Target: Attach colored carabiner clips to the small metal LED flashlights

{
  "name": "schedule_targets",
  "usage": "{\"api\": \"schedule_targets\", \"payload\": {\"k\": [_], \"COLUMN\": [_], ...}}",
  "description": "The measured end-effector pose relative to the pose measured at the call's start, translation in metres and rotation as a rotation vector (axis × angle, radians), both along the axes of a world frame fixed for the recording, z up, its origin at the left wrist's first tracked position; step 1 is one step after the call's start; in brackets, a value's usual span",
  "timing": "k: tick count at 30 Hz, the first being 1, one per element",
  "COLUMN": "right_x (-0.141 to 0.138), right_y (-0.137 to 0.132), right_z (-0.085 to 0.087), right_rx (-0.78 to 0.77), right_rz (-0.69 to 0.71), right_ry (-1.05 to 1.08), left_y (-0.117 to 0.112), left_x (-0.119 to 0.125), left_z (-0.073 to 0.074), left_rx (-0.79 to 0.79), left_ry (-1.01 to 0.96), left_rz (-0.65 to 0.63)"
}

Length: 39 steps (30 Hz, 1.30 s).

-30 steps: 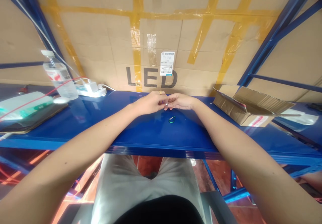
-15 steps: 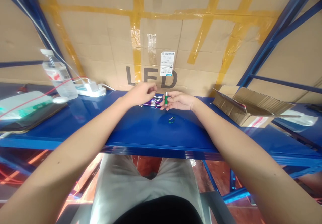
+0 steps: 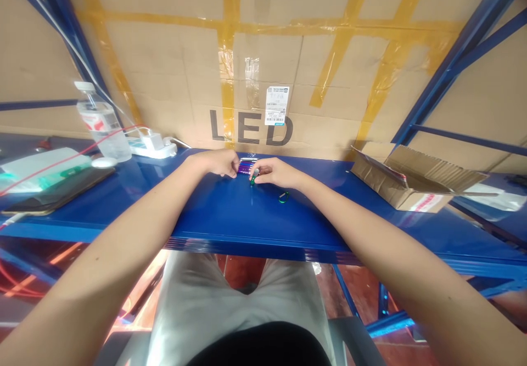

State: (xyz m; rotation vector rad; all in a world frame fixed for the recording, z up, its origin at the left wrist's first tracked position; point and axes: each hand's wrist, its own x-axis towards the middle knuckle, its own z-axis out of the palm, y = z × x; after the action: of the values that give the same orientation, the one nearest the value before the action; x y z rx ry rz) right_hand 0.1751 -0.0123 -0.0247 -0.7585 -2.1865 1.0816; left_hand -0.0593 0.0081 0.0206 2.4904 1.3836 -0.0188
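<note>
Head view: right hand [image 3: 275, 173] pinches a green flashlight [image 3: 254, 177]; left hand [image 3: 218, 163], fingers curled, touches purple flashlights [image 3: 244, 167]; green carabiner [image 3: 283, 196] nearby.

A shelf [image 3: 230, 212] carried everything. At the middle of its rear edge lay a pile of small keychain lights [image 3: 245, 167], with the left hand [image 3: 217, 163] touching its left side and the right hand [image 3: 275, 172] just to its right, a small light [image 3: 253, 176] in that hand's grip. A loose clip [image 3: 283, 196] lay just right of the right hand, nearer the front edge. A large carton [image 3: 255, 69] stood behind the rear edge. Toward the left rear corner stood a bottle [image 3: 104, 125], a power strip [image 3: 153, 145] beside it on the right. An open box [image 3: 411, 182] sat near the right end.
</note>
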Motion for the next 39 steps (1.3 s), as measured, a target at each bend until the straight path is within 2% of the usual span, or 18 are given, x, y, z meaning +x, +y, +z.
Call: {"api": "schedule_targets", "payload": {"k": [7, 11, 24, 32, 35, 39], "right_x": [0.000, -0.005, 0.007, 0.016, 0.019, 0.023], "right_y": [-0.014, -0.019, -0.010, 0.001, 0.007, 0.015], "right_z": [0.012, 0.014, 0.014, 0.011, 0.008, 0.003], "right_rx": [0.431, 0.511, 0.360, 0.285, 0.268, 0.160], "right_rz": [0.005, 0.031, -0.068, -0.143, -0.164, -0.151], "right_ry": [-0.272, -0.392, -0.338, -0.306, -0.280, -0.182], "left_y": [-0.003, -0.009, -0.021, -0.020, -0.018, -0.017], "left_x": [0.001, 0.005, 0.016, 0.023, 0.024, 0.029], "left_z": [0.002, 0.003, 0.000, -0.009, -0.012, -0.011], "left_rx": [-0.056, -0.083, -0.087, -0.060, 0.010, 0.219], "left_ry": [-0.016, -0.018, -0.061, -0.173, -0.277, -0.535], "left_rz": [0.037, 0.032, -0.020, -0.075, -0.092, -0.140]}}
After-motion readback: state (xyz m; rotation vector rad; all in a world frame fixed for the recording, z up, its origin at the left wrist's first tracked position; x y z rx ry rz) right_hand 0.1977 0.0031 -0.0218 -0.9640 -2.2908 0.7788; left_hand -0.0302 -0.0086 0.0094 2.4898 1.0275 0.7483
